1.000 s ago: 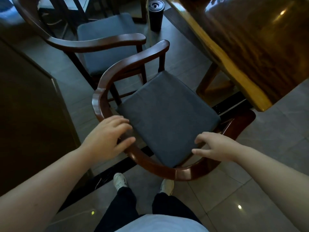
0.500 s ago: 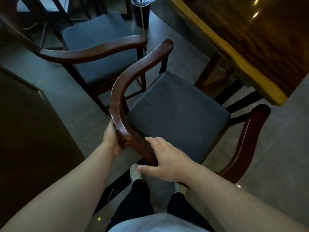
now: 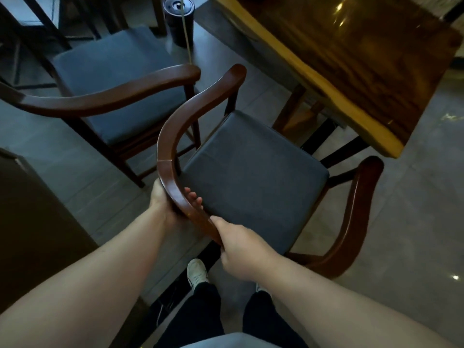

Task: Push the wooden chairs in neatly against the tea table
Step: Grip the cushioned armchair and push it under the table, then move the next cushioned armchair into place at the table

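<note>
Both hands clasp the near chair's point(image 3: 253, 177) curved back rail, left hand point(image 3: 164, 204) beside right hand point(image 3: 241, 249); its seat faces the tea table point(image 3: 351, 61) corner, angled up-right.

Near chair point(image 3: 253, 177) before the tea table point(image 3: 351, 71) — second chair point(image 3: 113, 79) to its left.

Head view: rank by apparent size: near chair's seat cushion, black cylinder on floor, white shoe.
1. Near chair's seat cushion, by far the largest.
2. Black cylinder.
3. White shoe.
The last two look close, and the cylinder is farther away, so their order is unsure.
</note>
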